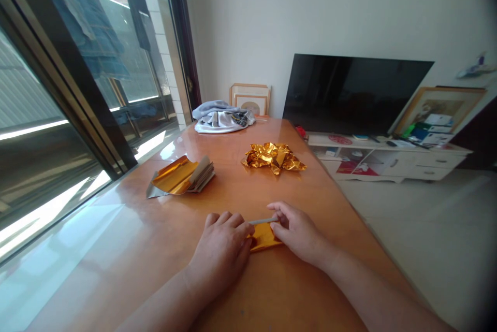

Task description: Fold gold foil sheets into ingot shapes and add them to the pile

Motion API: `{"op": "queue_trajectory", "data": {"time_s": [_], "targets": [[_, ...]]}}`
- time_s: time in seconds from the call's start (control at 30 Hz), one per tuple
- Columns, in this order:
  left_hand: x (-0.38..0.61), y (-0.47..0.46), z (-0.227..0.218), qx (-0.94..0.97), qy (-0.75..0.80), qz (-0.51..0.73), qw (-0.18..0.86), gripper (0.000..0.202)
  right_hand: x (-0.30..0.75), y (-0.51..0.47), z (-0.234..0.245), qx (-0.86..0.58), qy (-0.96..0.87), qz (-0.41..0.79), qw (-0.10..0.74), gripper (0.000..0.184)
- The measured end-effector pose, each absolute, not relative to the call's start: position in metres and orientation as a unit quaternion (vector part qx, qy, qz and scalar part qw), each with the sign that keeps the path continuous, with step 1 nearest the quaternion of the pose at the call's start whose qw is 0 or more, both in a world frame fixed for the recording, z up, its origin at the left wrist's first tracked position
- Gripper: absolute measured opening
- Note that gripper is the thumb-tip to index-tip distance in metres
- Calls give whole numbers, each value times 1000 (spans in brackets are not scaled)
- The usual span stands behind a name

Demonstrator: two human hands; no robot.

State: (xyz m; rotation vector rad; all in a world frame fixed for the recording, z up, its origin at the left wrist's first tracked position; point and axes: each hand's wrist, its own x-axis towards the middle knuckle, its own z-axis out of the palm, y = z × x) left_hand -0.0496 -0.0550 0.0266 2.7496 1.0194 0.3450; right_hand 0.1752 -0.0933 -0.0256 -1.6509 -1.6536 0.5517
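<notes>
One folded gold foil [264,237] sits pressed under your left hand [221,251]; your right hand [297,233] pinches a grey stick [263,221]; crumpled foil [274,158] lies beyond.

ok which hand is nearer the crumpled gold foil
Right hand, pinching a thin stick, is nearer, in front of the crumpled gold foil; the left hand is farther, in front and off to its left.

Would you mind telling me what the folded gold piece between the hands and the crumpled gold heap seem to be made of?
The folded gold piece looks like foil-faced paper: it holds crisp folds and has a satin metallic sheen. The crumpled gold heap seems to be similar metallic foil, with sharp creases and mirror-bright glints, though it could be plain foil.
</notes>
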Motion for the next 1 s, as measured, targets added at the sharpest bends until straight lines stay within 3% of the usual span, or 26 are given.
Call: {"op": "queue_trajectory", "data": {"time_s": [0.43,0.57,0.83,1.0], "targets": [[-51,-56,31,930,343,101,81,26,173,-104,-13,-634,-668,128,367,30],[-51,-56,33,930,343,93,88,27,176,-110,-1,-624,-685,85,366,17],[-50,-58,29,932,343,97,64,27,164,-127,22,-572,-795,69,188,10],[-52,-61,30,932,344,98,59,27,163,-129,22,-569,-808,61,142,15]]}}
